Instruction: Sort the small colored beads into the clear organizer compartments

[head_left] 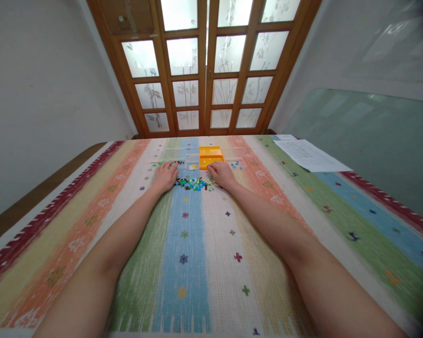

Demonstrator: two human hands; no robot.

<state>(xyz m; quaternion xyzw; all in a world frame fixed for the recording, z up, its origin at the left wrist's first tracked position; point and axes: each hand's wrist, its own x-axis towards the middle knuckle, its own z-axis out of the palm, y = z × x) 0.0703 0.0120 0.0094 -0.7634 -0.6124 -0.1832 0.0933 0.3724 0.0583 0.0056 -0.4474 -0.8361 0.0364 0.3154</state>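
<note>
A pile of tiny coloured pieces (193, 184), mostly blue, green, yellow and dark brown, lies loose on the cloth between my hands. My left hand (166, 176) rests at the pile's left end, palm down, its fingers slightly apart and reaching over a clear tray with dark and green pieces (156, 165). My right hand (222, 173) is at the front edge of an open yellow box (211, 151), with thumb and fingers drawn together; anything between them is too small to make out. A few light pieces lie in the box.
Blue pieces (236, 165) sit in a clear tray right of the yellow box. Yellow and white pieces (193, 166) lie left of it. Printed paper sheets (312, 156) lie at the table's far right. A striped tablecloth (193, 263) covers the table; glazed wooden doors (207, 75) stand beyond.
</note>
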